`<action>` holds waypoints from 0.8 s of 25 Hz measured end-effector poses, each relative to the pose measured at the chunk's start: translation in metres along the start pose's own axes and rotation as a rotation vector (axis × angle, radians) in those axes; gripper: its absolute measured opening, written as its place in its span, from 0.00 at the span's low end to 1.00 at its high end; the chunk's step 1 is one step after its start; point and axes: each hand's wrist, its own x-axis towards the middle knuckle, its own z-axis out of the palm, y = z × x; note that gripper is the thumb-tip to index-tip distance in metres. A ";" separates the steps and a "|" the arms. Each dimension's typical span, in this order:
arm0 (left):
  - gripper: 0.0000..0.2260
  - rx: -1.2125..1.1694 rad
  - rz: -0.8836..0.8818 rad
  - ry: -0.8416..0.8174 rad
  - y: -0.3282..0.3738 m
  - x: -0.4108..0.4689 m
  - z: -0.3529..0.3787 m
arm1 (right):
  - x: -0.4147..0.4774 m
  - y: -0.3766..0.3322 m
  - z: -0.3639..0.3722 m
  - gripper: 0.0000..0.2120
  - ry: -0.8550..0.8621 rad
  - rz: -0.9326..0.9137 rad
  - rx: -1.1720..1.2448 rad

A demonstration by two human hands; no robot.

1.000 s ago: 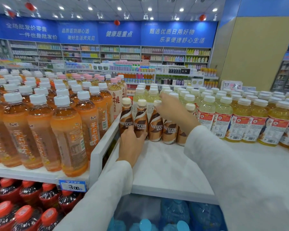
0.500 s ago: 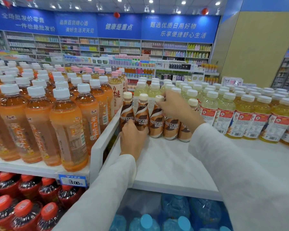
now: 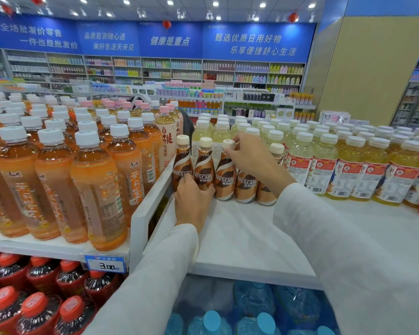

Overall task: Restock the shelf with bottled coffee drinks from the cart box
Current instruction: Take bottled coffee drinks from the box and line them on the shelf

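While five small brown plastic coffee bottles (image 3: pixel 246 184) stood in a row on the white shelf (image 3: pixel 240 238), the left hand (image 3: pixel 194 201) gripped the first two and the right hand (image 3: pixel 249 155) pinched the third one's cap. Room was left in front, so more were likely needed.

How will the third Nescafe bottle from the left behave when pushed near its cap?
Likely tips before sliding: the third Nescafe bottle is tall on a narrow base. Its glossy label may be slippery. Neighbouring bottles beside it should steady it.
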 end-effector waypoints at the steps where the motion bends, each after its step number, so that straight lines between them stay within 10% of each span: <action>1: 0.29 -0.003 0.004 -0.003 -0.001 0.000 0.000 | 0.000 0.000 -0.001 0.17 0.002 0.000 0.000; 20: 0.28 -0.083 -0.022 -0.025 -0.007 0.001 -0.006 | -0.008 0.002 -0.004 0.18 0.040 -0.040 0.091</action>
